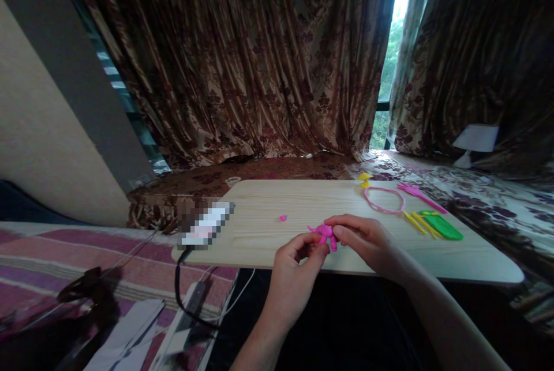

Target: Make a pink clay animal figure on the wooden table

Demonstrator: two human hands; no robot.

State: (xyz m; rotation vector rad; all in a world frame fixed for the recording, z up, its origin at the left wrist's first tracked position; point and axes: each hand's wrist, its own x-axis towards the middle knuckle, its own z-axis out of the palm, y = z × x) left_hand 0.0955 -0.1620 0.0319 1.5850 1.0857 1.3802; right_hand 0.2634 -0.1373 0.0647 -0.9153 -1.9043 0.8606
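Observation:
Above the front edge of the wooden table, both of my hands hold a small pink clay figure [324, 231]. It has short stubby legs and a thin part sticking out to the left. My left hand [298, 267] pinches its lower left side between thumb and fingers. On the other side, my right hand [361, 238] grips its right end, hiding part of the body. A small pink lump [283, 218] lies on the table [259, 198], to the left of and beyond the figure.
At the table's right lie a pink ring of cord [367, 200], a pink hand-shaped tool [422, 197], yellow sticks [416, 225] and a green flat piece [445, 227]. A yellow piece [364, 178] is at the back edge. A blurred-out device [205, 225] with a black cable sits left.

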